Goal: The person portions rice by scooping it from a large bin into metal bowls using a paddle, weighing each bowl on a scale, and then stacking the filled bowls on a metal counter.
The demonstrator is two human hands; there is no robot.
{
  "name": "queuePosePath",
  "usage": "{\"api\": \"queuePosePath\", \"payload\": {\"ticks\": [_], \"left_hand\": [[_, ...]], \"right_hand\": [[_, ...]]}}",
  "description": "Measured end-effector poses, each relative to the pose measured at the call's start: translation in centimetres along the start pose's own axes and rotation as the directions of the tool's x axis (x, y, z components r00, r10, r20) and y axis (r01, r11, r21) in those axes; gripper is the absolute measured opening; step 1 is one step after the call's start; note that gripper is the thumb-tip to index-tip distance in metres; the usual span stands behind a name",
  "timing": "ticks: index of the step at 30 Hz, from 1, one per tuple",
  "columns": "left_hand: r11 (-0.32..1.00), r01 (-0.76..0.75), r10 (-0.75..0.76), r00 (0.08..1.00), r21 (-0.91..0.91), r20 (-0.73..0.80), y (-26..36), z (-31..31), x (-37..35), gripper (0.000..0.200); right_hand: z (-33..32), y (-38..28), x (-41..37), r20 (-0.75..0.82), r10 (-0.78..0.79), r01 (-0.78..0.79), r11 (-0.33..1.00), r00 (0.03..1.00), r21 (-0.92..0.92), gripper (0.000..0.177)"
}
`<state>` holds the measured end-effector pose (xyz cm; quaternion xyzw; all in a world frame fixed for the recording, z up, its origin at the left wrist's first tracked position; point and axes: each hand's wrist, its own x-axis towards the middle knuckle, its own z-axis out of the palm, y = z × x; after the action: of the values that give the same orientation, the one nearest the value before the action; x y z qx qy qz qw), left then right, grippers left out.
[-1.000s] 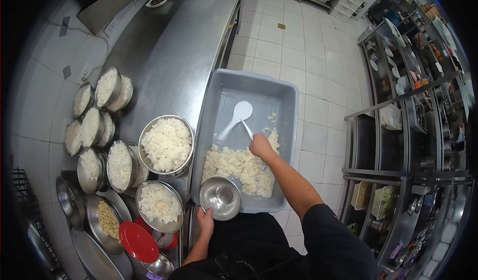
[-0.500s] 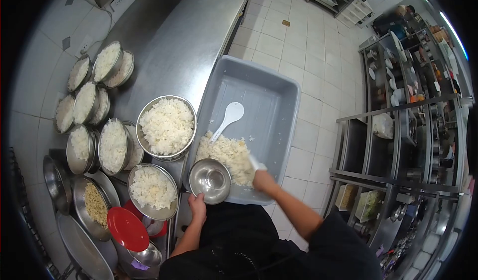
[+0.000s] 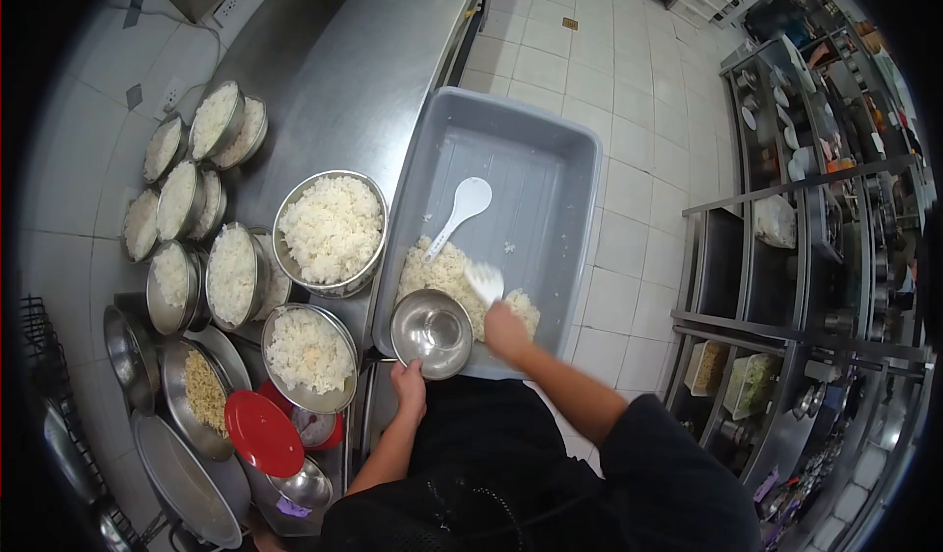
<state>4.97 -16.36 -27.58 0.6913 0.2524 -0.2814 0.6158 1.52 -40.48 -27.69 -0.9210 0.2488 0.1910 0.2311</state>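
Note:
My left hand [image 3: 409,385] grips the near rim of a steel bowl [image 3: 432,334], which holds no rice and sits over the near left part of a grey plastic tub [image 3: 530,193]. My right hand [image 3: 507,330] is closed on the handle of a white rice paddle [image 3: 484,283], slightly blurred, its blade at the cooked rice [image 3: 442,272] just beyond the bowl. Another white rice paddle [image 3: 471,196] lies in the tub, its handle end resting on the rice.
Left of the tub, a steel counter [image 3: 344,71] carries several rice-filled steel bowls [image 3: 331,230], some stacked. A red-topped scale [image 3: 263,432] and a bowl of brownish grains [image 3: 204,395] stand nearby. Metal shelving [image 3: 766,297] lines the right beyond the tiled floor.
My right hand has moved the paddle left across the rice, closer to the bowl, with the blade now showing more clearly. My left hand keeps its hold on the bowl. The view has shifted slightly.

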Motion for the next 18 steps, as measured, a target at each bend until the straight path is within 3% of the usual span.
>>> {"api": "queuePosePath", "payload": {"ticks": [2, 4, 6, 9, 11, 14, 17, 18], "left_hand": [[0.998, 0.004, -0.006, 1.0, -0.064, -0.02, -0.2, 0.6, -0.6, 0.028], [0.993, 0.007, -0.012, 0.999, -0.121, -0.037, -0.2, 0.5, -1.1, 0.027], [0.996, -0.004, 0.003, 1.0, -0.09, -0.011, 0.1, 0.2, -1.4, 0.029], [0.997, 0.045, -0.045, 0.999, -0.065, 0.005, 0.3, -0.1, -1.2, 0.03], [0.998, 0.02, -0.021, 1.0, -0.06, -0.016, 0.3, 0.3, -1.1, 0.026], [1.0, 0.012, -0.012, 0.999, -0.013, -0.038, 0.1, 0.4, -1.0, 0.027], [1.0, -0.013, 0.013, 0.999, 0.004, -0.043, 0.5, 0.4, -1.4, 0.026], [1.0, -0.005, 0.005, 0.999, -0.003, -0.042, 0.6, 0.5, -1.6, 0.026]], "right_hand": [[1.1, -0.2, -3.0, 0.037, -0.005, 0.005, 1.0, 0.999, -0.011, 0.024], [-2.6, 1.0, -4.7, 0.253, -0.057, 0.055, 0.998, 0.966, 0.014, 0.023], [-7.4, 3.8, -2.2, 0.358, -0.139, 0.2, 0.97, 0.923, -0.139, 0.023], [-12.7, 6.4, 3.1, 0.176, -0.232, 0.283, 0.884, 0.957, -0.371, 0.02], [-12.5, 7.5, 7.7, 0.304, -0.117, 0.281, 0.768, 0.945, -0.576, 0.02], [-10.0, 7.3, 10.6, 0.405, -0.165, 0.385, 0.738, 0.899, -0.555, 0.023], [-4.6, 7.2, 9.5, 0.409, -0.25, 0.437, 0.77, 0.877, -0.466, 0.026], [-2.7, 7.6, 8.5, 0.412, -0.221, 0.371, 0.867, 0.884, -0.332, 0.035]]}}
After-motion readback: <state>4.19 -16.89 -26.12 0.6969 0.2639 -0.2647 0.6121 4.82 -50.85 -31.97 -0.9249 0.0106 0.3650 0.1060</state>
